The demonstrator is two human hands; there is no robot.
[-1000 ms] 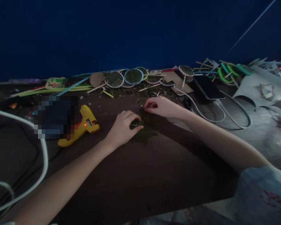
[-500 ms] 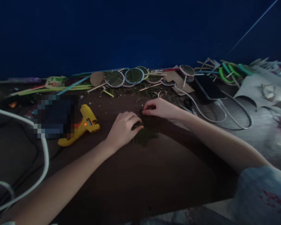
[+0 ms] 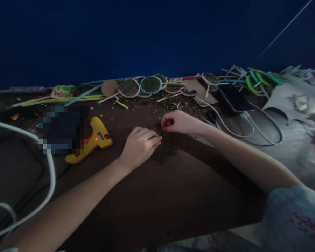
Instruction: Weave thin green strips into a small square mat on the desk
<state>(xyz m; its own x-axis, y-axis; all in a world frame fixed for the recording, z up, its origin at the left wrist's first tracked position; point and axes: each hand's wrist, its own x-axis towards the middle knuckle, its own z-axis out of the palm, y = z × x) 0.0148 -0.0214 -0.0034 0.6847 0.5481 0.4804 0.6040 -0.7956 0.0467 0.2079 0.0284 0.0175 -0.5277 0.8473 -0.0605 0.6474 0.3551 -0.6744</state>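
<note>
A dark green sprig of thin leaves [image 3: 165, 153] fans out over the brown table just below my hands. My left hand [image 3: 140, 145] is closed, palm down, its fingertips pinched together at the upper end of the sprig. Close by on the right, my right hand [image 3: 180, 122] has thumb and forefinger curled into a pinch. A thin dark strand seems to run between the two sets of fingertips, but it is too dim to tell what the right fingers hold. The fingertips are nearly touching.
A yellow glue gun [image 3: 101, 136] with a lit orange light lies left, beside a blurred-out object [image 3: 61, 131]. Round leaf-covered discs [image 3: 150, 85] on sticks line the back. Scissors [image 3: 212, 117], a phone [image 3: 235, 98] with a white cable [image 3: 225, 129] and grey sheet [image 3: 291, 94] are right.
My left fingers have closed from an open curl into a flatter pinch. My right hand has shifted slightly right and down, its fingers curling tighter.
</note>
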